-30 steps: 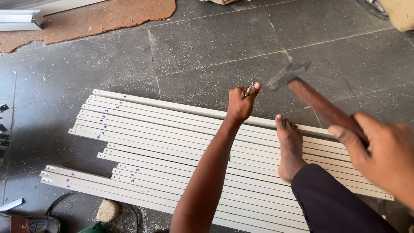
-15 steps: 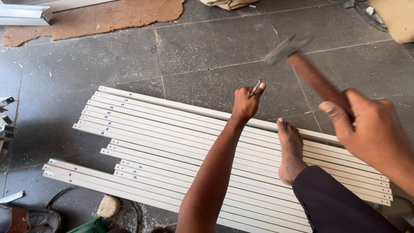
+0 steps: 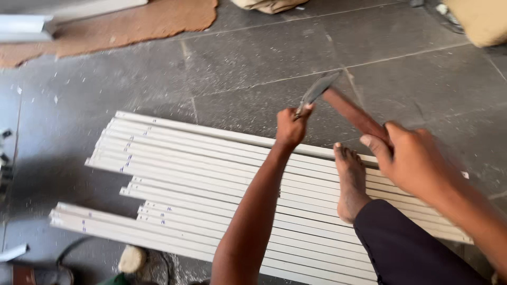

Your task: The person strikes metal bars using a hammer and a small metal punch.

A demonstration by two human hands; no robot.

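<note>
Floor from my feed is big dark grey stone slabs with thin pale joints, pretty dusty, with white flecks scattered on the left. There's a brown mat with a ragged edge up top left, and a tan cushion-looking thing in the top right corner. Light's soft and even, no hard shadows.

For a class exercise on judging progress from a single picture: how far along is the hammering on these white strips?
Done: the white strips lie side by side on the stone floor, pinned by a bare foot. In hand: the left hand pinches a small metal piece at the far strip while the right hand brings the hammer down at it. Left: the piece stands clear above the strip, so it is not driven home.
</note>
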